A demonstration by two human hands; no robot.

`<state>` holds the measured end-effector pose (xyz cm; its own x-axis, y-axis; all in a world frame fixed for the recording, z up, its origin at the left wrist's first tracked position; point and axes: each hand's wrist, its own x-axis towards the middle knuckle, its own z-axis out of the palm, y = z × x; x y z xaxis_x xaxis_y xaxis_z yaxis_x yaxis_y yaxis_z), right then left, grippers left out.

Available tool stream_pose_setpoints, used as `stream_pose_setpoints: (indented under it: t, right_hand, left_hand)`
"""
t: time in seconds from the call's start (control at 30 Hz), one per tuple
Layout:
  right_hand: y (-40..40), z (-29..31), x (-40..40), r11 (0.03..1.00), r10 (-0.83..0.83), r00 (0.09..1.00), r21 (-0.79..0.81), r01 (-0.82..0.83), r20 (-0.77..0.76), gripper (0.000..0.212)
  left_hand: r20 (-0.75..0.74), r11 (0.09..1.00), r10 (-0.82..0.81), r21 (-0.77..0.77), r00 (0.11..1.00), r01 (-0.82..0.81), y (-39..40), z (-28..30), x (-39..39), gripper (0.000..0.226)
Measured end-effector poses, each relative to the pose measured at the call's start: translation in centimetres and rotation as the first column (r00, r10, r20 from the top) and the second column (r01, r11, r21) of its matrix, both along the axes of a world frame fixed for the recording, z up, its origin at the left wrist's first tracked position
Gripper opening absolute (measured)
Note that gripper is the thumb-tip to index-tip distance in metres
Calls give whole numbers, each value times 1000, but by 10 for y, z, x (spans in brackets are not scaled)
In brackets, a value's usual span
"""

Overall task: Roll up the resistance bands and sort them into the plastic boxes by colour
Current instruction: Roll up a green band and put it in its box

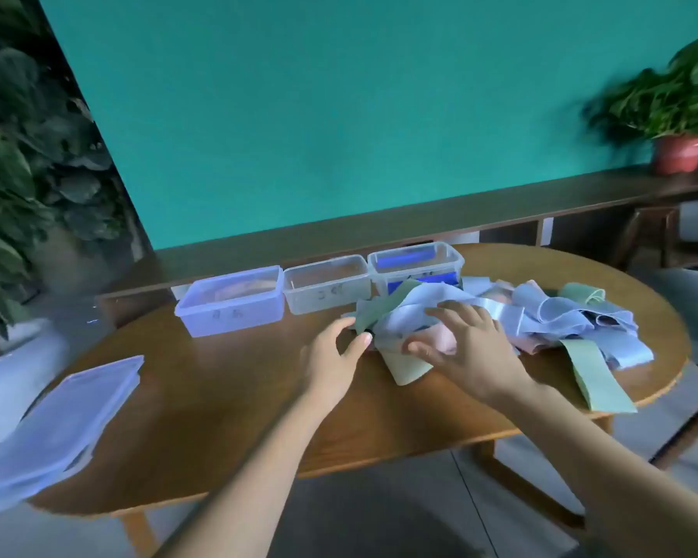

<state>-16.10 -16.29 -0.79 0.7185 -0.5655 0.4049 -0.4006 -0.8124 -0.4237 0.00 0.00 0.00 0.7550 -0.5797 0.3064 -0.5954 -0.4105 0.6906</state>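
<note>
Teal wall behind, the wooden bench [226, 380] carries a limp, tangled heap of resistance bands [540, 316] beside three plastic boxes [327, 283]; my left hand [331, 356] pinches a green band's [373, 310] edge, my right hand [468, 348] presses flat, and these soft, slippery strips seem best taken by one end.

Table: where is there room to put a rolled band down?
Bare wood lies in the table's middle, between the lids, the boxes and the left hand. The right side is crowded with the band pile.
</note>
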Motion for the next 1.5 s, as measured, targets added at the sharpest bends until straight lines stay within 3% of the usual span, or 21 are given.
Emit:
stream_pose_setpoints:
  t: [0.1, 0.3, 0.53, 0.73, 0.87, 1.0, 1.1, 1.2, 1.23, 1.37, 1.5]
  right_hand:
    - [-25, -10, 22, 991, -61, 991, -125, 46, -122, 93]
    - [-77, -34, 44, 989, -105, 969, -126, 78, -223, 99]
    - [-103, -34, 49, 990, -107, 983, -101, 93, -146, 92]
    - [-143, -34, 28, 986, -132, 989, -115, 124, -63, 89]
    - [-154, -25, 15, 978, -193, 981, -86, 189, -37, 84]
    - [-155, -16, 11, 990, -139, 973, -21, 137, -185, 92]
    - [-148, -7, 8, 996, -90, 977, -42, 83, -192, 89]
    - [-140, 4, 0, 998, -57, 986, -43, 51, -154, 119]
    - [-137, 8, -3, 998, -54, 989, -38, 49, -141, 119]
    - [-125, 17, -18, 996, -54, 995, -70, 48, -86, 91]
    - [-102, 20, -43, 999, 25, 994, -33, -22, 109, 70]
  left_hand:
    - [-155, 995, -92, -48, 984, 85, -34, -11, 24, 45]
    - [-251, 991, -129, 6, 959, 135, -98, -32, 41, 38]
    - [-326, 970, -222, -169, 919, 175, -154, -33, 27, 51]
    - [-290, 947, -256, -265, 922, 179, -182, -29, -6, 16]
    - [-328, 926, -303, -322, 895, 196, -192, -19, -22, 21]
    - [-205, 961, -268, -124, 942, 246, -190, -19, -22, 44]
    - [-124, 975, -213, -95, 969, 202, -174, -18, -11, 46]
    - [-59, 988, -137, -74, 989, 133, -153, -15, -2, 44]
    - [-61, 990, -130, -63, 990, 126, -147, -15, -2, 44]
    - [-25, 986, -147, -88, 989, 144, -123, -13, -10, 41]
    - [115, 944, -249, -193, 962, 268, -96, -13, -27, 35]
